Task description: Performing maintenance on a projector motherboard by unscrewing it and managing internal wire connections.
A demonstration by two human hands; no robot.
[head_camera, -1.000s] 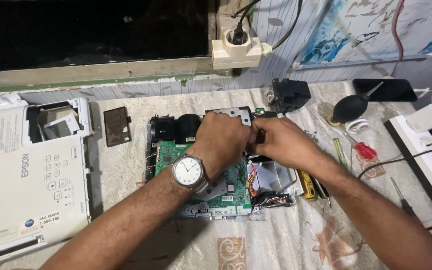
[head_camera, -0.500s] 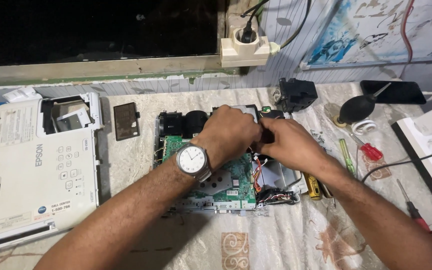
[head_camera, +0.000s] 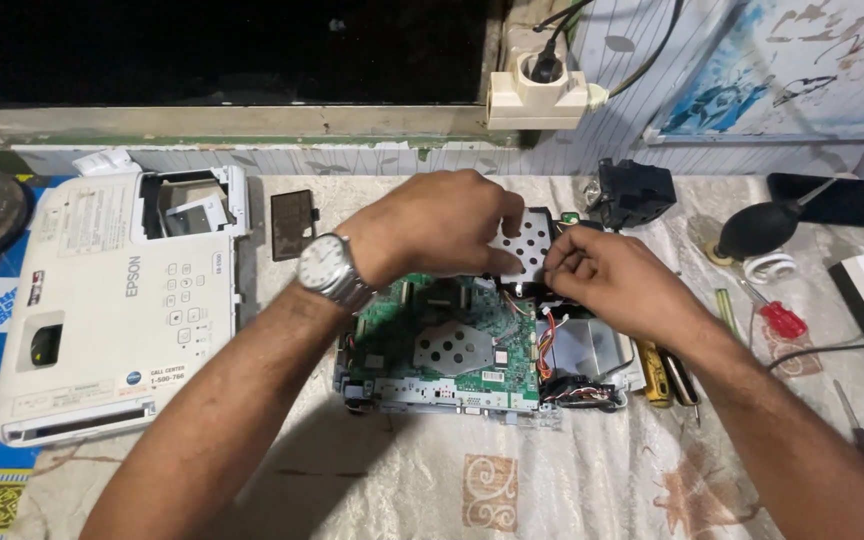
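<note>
The left hand [head_camera: 442, 225] and the right hand [head_camera: 602, 275] meet over the far right part of an opened projector chassis [head_camera: 472, 345], both pinching a perforated metal shield plate [head_camera: 524, 240] between fingertips; the left grips its near-left edge from above, the right its right edge, and the plate sits tilted just above the chassis. A wristwatch [head_camera: 327, 268] with a pale dial is on the left wrist. Below the hands lies the green circuit board [head_camera: 452, 330], with a bundle of red and yellow wires [head_camera: 550, 340] at its right side. The chassis rests on a patterned cloth [head_camera: 492, 480] covering the table. To the left, well apart, lies the white top cover [head_camera: 112, 310] of the projector, with a small dark panel [head_camera: 292, 210] beside it. To the right are a yellow-handled tool [head_camera: 655, 365], a red-handled screwdriver [head_camera: 777, 318], a black rubber air blower [head_camera: 757, 228], and a black block-shaped part [head_camera: 635, 192] near the wall. A power socket [head_camera: 537, 90] hangs above.
</note>
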